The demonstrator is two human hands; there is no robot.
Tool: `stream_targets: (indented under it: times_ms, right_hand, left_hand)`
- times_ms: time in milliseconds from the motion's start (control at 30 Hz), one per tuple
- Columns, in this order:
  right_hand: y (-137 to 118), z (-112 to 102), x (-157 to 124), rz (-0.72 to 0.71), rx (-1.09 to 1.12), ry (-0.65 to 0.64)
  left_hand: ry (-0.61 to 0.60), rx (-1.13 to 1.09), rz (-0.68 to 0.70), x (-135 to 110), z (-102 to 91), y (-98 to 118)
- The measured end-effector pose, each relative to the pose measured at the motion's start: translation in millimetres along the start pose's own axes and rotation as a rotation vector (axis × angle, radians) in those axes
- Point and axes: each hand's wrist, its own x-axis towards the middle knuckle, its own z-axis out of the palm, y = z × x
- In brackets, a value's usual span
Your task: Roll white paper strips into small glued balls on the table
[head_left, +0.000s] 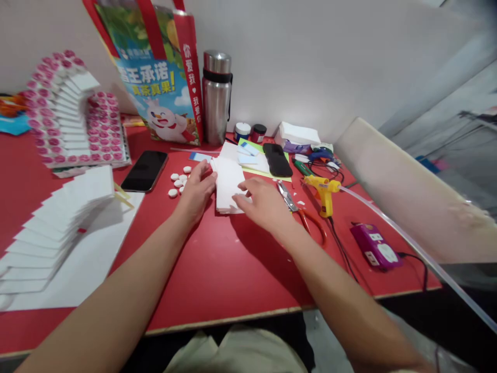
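A stack of white rectangular cards [229,186] lies on the red table between my two hands. My left hand [197,191] rests along the stack's left edge, its fingers loosely bent and apart, fingertips at the cards. On the other side, my right hand [264,202] has its thumb and fingers spread, with the tips at the right edge of the stack. Neither hand is closed around the cards. Several small white round discs [178,181] lie just left of my left hand. Pliers with red handles [306,217] are beside my right wrist.
A yellow glue gun [324,191] and a purple power adapter [376,246] with cords lie right. Left are a phone [145,171], fanned white cards [58,223] and a pink-flowered piece [46,114]. A printed bag [163,88], steel flask [217,103] and black phone [277,159] stand or lie behind.
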Motion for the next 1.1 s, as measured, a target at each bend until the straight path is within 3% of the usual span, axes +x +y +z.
stream_targets:
  times_ms: [100, 267, 367, 600, 700, 800, 900, 1000, 1100]
  right_hand:
    - [4.1, 2.0, 9.4, 0.024, 0.069, -0.032]
    - [-5.6, 35.5, 4.7, -0.067, -0.013, 0.049]
    - [-4.4, 43.3, -0.4, -0.065, 0.082, 0.087]
    - [11.9, 30.8, 2.4, -0.021, 0.306, 0.024]
    - [17.9, 28.8, 5.2, 0.025, 0.443, 0.059]
    - [22.4, 15.9, 4.9, 0.101, 0.716, 0.183]
    - [28.0, -7.8, 0.0, 0.261, 1.126, 0.284]
    - [35.8, -23.7, -8.0, 0.386, 1.393, 0.288]
    - [42.3, -21.6, -14.8, 0.446, 1.437, 0.286]
  left_hand:
    - [-0.002, -0.141, -0.04, 3.3, 1.4, -0.6]
    - [-0.048, -0.092, -0.011, 0.5, -0.8, 0.8]
    - [-0.008, -0.091, 0.01, -2.8, -3.3, 3.2]
    - [0.017, -0.027, 0.066, -6.1, -9.6, 4.2]
    - [0.023, -0.036, 0.098, -5.8, -11.5, 1.1]
    - [0.022, 0.001, 0.133, -5.8, -12.0, 1.5]
    - [-0.029, 0.008, 0.163, -8.1, -9.6, 6.7]
    - [-0.131, -0.051, 0.093, -13.4, -4.1, 12.2]
    - [-0.202, -0.078, -0.057, -19.9, 1.7, 13.9]
